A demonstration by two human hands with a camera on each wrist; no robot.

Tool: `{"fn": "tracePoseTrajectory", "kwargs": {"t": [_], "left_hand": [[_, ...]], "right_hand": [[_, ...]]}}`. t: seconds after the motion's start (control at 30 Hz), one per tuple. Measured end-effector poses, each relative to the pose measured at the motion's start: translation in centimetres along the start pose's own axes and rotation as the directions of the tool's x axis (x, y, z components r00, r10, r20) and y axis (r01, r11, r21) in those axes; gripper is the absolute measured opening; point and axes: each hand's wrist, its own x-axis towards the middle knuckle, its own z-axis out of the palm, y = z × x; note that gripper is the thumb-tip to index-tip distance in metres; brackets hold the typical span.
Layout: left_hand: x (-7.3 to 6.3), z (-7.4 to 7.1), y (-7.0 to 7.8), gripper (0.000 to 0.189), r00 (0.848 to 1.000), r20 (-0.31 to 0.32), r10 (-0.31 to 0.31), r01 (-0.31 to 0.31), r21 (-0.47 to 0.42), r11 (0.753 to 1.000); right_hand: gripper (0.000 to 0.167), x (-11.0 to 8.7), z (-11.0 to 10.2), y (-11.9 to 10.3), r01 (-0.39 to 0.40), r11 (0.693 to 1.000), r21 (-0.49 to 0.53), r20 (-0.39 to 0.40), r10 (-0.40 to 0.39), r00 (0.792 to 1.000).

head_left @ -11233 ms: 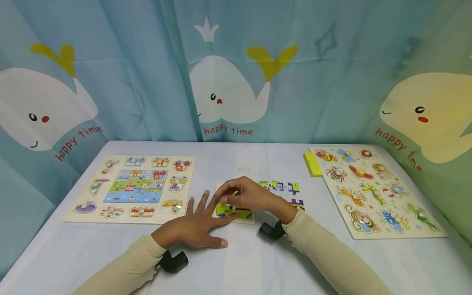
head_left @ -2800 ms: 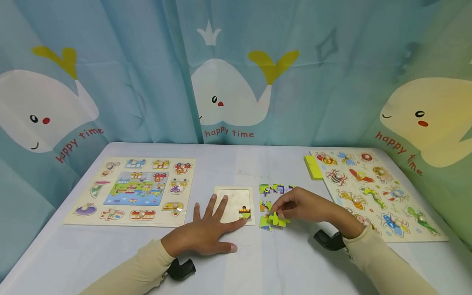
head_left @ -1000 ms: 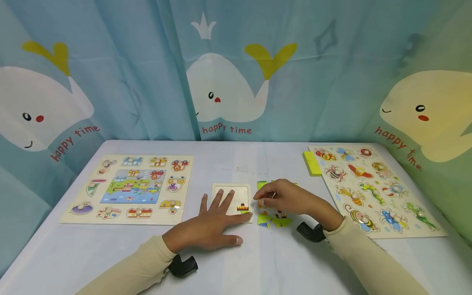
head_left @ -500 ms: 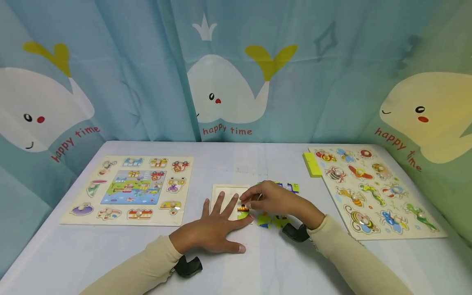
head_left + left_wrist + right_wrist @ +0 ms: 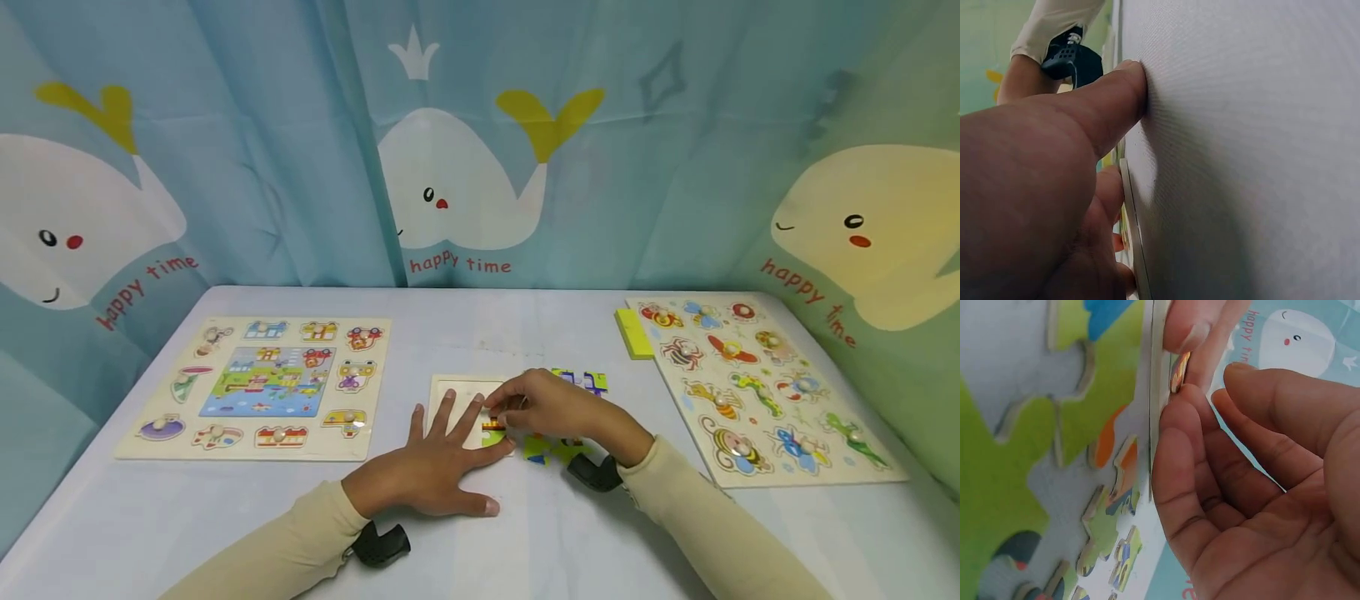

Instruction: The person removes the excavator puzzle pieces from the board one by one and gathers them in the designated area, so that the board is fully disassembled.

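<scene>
A small wooden puzzle tray (image 5: 450,382) lies mid-table. My left hand (image 5: 438,479) spreads over its near left part, fingers straight, the forefinger along the front rim. In the tray's right part sits a jigsaw piece (image 5: 492,436) with a red-orange and green picture, its top covered by my right hand (image 5: 558,406). The right fingers are bent, tips right at that piece; in the right wrist view the thumb (image 5: 1266,387) stands close to the forefinger tip, and I cannot tell whether anything is pinched. An orange piece edge (image 5: 1179,372) shows beyond these fingertips.
Several loose jigsaw pieces (image 5: 537,450) lie right of the tray, partly under the right hand. A vehicle knob puzzle board (image 5: 378,333) lies at the left, an insect one (image 5: 795,425) at the right, with a yellow block (image 5: 634,333) beside it. A whale-print curtain (image 5: 465,83) hangs behind.
Green and yellow pieces that were in the tray at first now lie loose beside it. My right hand has moved left from those pieces to the tray; the left hand has stayed there.
</scene>
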Motion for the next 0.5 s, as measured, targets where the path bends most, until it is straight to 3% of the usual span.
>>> {"fn": "tracePoseTrajectory", "kwargs": {"t": [0.27, 0.5], "left_hand": [[-0.03, -0.06, 0.13, 0.071, 1.0, -0.011, -0.002, 0.002, 0.02, 1.0], [0.07, 0.14, 0.03, 0.072, 1.0, -0.008, -0.004, 0.004, 0.02, 1.0]], "right_hand": [[0.022, -0.03, 0.22, -0.4, 0.027, 0.999, -0.027, -0.006, -0.027, 1.0], [0.026, -0.27, 0.41, -0.08, 0.039, 0.998, 0.043, -0.038, -0.037, 0.999]]}}
